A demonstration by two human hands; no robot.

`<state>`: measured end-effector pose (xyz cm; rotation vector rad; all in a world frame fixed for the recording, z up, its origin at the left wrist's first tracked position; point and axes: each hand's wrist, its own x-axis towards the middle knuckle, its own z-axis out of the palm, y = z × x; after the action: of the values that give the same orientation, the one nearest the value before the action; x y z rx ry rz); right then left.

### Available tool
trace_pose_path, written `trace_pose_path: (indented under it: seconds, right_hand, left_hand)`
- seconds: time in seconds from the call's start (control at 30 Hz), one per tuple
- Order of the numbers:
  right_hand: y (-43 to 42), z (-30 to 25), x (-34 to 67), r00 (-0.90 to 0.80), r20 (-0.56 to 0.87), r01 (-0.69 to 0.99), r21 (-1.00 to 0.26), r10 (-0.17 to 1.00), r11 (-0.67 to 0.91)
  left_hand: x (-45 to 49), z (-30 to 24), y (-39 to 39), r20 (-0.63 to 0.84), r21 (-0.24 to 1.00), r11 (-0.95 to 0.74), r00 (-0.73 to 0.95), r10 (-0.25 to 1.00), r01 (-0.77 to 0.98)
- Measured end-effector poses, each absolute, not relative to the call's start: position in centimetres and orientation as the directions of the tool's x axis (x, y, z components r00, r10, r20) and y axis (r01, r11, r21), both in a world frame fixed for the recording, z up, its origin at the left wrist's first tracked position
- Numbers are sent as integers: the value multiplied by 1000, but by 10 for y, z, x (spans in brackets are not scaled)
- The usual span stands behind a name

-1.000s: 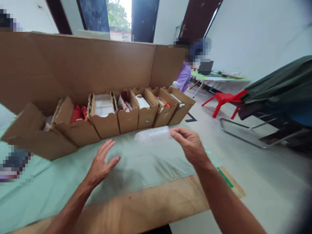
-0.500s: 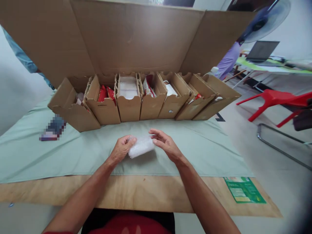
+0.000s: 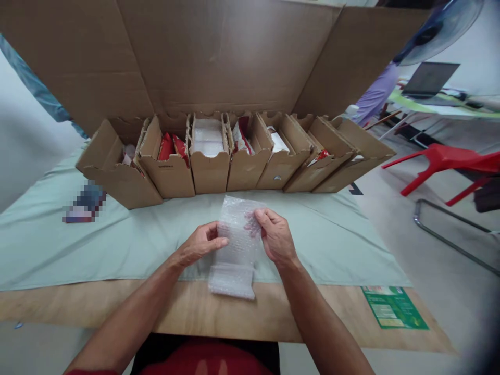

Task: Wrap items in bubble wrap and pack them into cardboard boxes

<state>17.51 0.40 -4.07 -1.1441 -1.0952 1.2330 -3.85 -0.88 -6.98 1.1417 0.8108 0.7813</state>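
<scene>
A strip of clear bubble wrap [image 3: 236, 255] hangs unfolded between my hands, over the front of the green cloth and the wooden edge. My right hand [image 3: 276, 234] pinches its right side near the top, with some fingers showing through the film behind it. On the left side, my left hand [image 3: 203, 242] holds the edge between thumb and fingers. Beyond my hands stands a row of several open cardboard bins [image 3: 211, 174]. The middle bin holds a stack of folded bubble wrap [image 3: 209, 136]; red packets [image 3: 167, 147] sit in the bin left of it.
A tall cardboard panel [image 3: 234, 57] rises behind the bins. Left on the cloth [image 3: 167, 271] lies a blurred-out flat object [image 3: 85, 203]. A green printed sheet [image 3: 394, 307] lies at the right front. A red stool [image 3: 449, 164], a laptop [image 3: 429, 80] and a fan stand at right.
The bubble wrap has gone from a compact folded bundle to a long opened strip. My right hand has closed on its right side, and the lower end now hangs nearer to me.
</scene>
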Motion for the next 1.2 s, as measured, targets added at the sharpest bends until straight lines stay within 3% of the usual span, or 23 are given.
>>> trace_pose_path:
  seconds: [0.1, 0.33, 0.4, 0.53, 0.67, 0.93, 1.2]
  right_hand:
    - [5, -31, 171, 104, 67, -90, -993, 992, 76]
    - [-10, -39, 180, 308, 230, 250, -956, 923, 155]
    - [-27, -45, 173, 232, 188, 268, -955, 954, 123]
    - [-53, -58, 141, -97, 53, 264, -961, 994, 77]
    - [-57, -65, 117, -71, 35, 276, -960, 997, 53]
    - [-55, -70, 127, 18, -84, -71, -994, 996, -83]
    - [-45, -76, 176, 216, -165, -365, -928, 962, -77]
  left_hand:
    - [-35, -67, -12, -166, 968, 236, 481, 861, -88]
    - [-37, -71, -10, -131, 987, 151, 245, 961, -63]
    - [-38, -72, -9, -130, 988, 145, 214, 968, -56]
    - [-38, -70, -10, -127, 987, 149, 269, 955, -64]
    - [-39, -67, -10, -105, 986, 143, 343, 933, -89]
    - [-40, -62, -9, -72, 983, 126, 352, 933, -131]
    - [-55, -67, 6, -91, 976, 116, 140, 986, -185]
